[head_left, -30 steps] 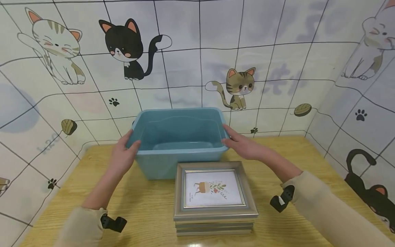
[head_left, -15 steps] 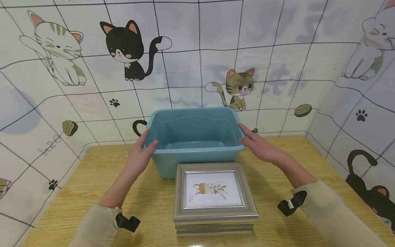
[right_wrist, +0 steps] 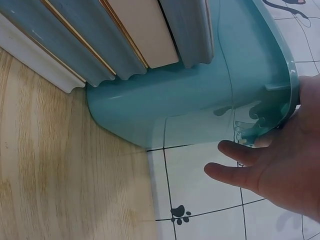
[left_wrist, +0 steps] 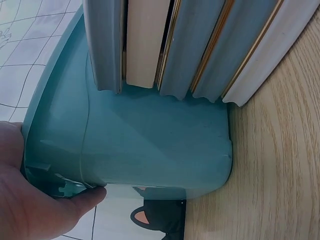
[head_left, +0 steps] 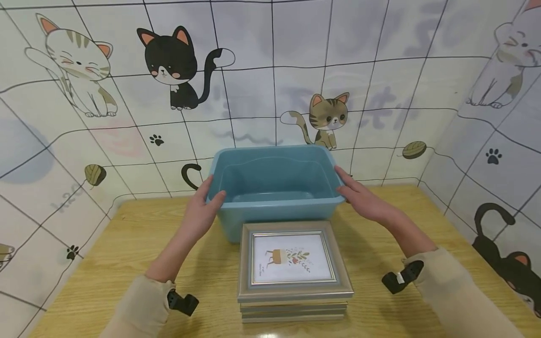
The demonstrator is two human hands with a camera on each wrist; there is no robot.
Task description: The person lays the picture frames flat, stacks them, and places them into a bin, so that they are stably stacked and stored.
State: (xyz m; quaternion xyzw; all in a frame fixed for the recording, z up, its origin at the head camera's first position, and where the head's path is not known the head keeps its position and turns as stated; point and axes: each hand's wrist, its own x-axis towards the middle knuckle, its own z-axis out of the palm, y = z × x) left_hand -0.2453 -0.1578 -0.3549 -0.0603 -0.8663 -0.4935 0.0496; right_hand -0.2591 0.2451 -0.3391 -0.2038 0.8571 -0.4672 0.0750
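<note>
A light blue plastic bin (head_left: pixel 283 203) stands at the back of the table against the wall, with nothing inside it. My left hand (head_left: pixel 198 213) grips its left end, thumb over the rim and fingers outside. At the opposite end my right hand (head_left: pixel 365 202) holds the rim between thumb and fingers; two fingers stick out freely below it in the right wrist view. Directly in front of the bin lies a stack of picture frames (left_wrist: pixel 175 50), partly covering its front wall. The top picture frame (head_left: pixel 293 260) has a silver border and a plant print.
Beneath everything is a wooden table (head_left: pixel 139 234). A wall covering (head_left: pixel 253 94) with cartoon cats rises behind it and on both sides. Small black cameras sit at the left cuff (head_left: pixel 183 302) and right cuff (head_left: pixel 403 278).
Both hands have shifted the bin to the right along the wall, so it now sits more centrally behind the picture frames. The stack has stayed where it was.
</note>
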